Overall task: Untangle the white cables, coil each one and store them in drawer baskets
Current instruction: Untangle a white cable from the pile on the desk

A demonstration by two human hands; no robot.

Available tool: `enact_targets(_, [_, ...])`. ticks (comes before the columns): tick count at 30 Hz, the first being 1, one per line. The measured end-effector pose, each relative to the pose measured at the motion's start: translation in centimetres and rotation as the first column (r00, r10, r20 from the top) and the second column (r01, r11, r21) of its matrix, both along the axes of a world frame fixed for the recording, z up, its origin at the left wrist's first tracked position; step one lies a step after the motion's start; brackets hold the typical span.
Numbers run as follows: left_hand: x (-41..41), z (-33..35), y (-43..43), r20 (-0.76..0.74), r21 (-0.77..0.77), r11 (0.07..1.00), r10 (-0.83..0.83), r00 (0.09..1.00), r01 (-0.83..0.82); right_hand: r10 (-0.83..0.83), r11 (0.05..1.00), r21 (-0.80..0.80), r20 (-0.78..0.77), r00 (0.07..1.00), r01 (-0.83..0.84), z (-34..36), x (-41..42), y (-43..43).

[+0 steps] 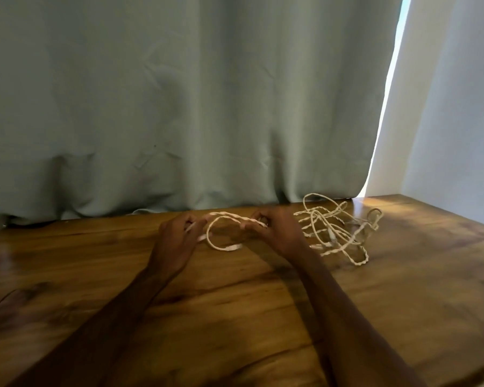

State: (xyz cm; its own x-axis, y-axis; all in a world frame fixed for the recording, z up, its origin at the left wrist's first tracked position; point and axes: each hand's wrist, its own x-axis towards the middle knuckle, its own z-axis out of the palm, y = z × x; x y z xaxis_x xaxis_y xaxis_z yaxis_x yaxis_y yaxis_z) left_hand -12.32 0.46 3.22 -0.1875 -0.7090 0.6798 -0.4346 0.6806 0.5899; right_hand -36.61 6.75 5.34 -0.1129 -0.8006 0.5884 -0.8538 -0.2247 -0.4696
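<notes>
A white braided cable [221,233] forms a loop on the wooden table [235,317] between my two hands. My left hand [176,241] pinches one end of that loop at its fingertips. My right hand [277,233] pinches the other side of the loop, fingers curled round the strands. To the right of my right hand lies a loose tangle of white cables [338,230], spread on the table near the back edge.
A grey-green curtain [179,107] hangs down to the table's back edge. A pale wall [458,107] stands at the right, with a bright gap beside the curtain. No drawer baskets are in view.
</notes>
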Motion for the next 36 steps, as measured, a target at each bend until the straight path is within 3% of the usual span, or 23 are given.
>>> enact_targets(3, [1.0, 0.5, -0.3, -0.072, 0.010, 0.998, 0.062, 0.996, -0.061, -0.084, 0.984, 0.149, -0.089, 0.992, 0.096, -0.4, -1.0, 0.4])
enact_targets(6, [2.1, 1.4, -0.8, -0.220, 0.028, 0.986, 0.168, 0.961, -0.166, -0.175, 0.966, 0.157, -0.195, 0.965, 0.207, 0.1, -1.6, 1.2])
enact_targets(9, [5.0, 2.0, -2.2, -0.452, 0.159, 0.926, 0.376, 0.809, -0.342, -0.257, 0.952, 0.114, -0.206, 0.944, 0.284, 0.7, -3.1, 1.7])
enact_targets(11, [7.4, 1.5, -3.7, -0.503, 0.281, 0.877, 0.480, 0.719, -0.389, -0.266, 0.954, 0.091, -0.193, 0.945, 0.287, 0.7, -3.7, 1.9])
enact_targets(13, [8.6, 1.0, -4.6, -0.537, 0.399, 0.875, 0.466, 0.703, -0.275, -0.233, 0.964, 0.076, -0.215, 0.948, 0.254, 0.7, -2.7, 1.5])
enact_targets(15, [7.8, 1.4, -3.9, -0.603, 0.466, 0.883, 0.277, 0.748, 0.049, -0.191, 0.976, 0.056, -0.236, 0.953, 0.210, 0.8, -0.7, 0.9])
enact_targets(16, [6.8, 1.8, -3.1, -0.610, 0.476, 0.856, 0.155, 0.777, 0.203, -0.172, 0.982, 0.039, -0.248, 0.954, 0.187, 0.8, 0.3, 0.7])
enact_targets(18, [4.4, 3.1, -1.0, -0.538, 0.449, 0.824, -0.058, 0.841, 0.345, -0.125, 0.991, 0.007, -0.276, 0.953, 0.133, 0.9, 1.8, 0.5])
enact_targets(21, [0.8, 4.1, 2.5, -0.424, 0.357, 0.856, -0.209, 0.881, 0.374, -0.073, 0.997, -0.001, -0.315, 0.946, 0.076, 0.8, 3.2, 0.3])
enact_targets(24, [-1.4, 3.3, 4.3, -0.325, 0.379, 0.799, -0.356, 0.876, 0.466, -0.022, 0.999, 0.016, -0.347, 0.938, 0.030, 0.5, 4.4, 0.3])
enact_targets(27, [-1.7, 2.5, 4.2, -0.042, 0.348, 0.873, -0.350, 0.936, 0.342, 0.015, 0.996, 0.091, -0.308, 0.951, 0.014, 0.5, 4.5, 0.6])
enact_targets(31, [-1.3, 2.7, 3.9, 0.108, 0.319, 0.896, -0.359, 0.927, 0.310, 0.033, 0.998, 0.066, -0.215, 0.976, -0.019, 0.4, 4.0, 0.2])
enact_targets(33, [-1.2, 3.2, 3.9, 0.020, 0.337, 0.897, -0.312, 0.950, 0.287, -0.015, 0.997, 0.068, -0.242, 0.970, 0.032, 0.1, 3.1, -0.2])
enact_targets(36, [0.6, 5.0, 2.8, -0.267, 0.376, 0.907, -0.093, 0.959, 0.192, -0.207, 0.973, 0.058, -0.213, 0.955, 0.224, 0.0, -0.1, 0.1])
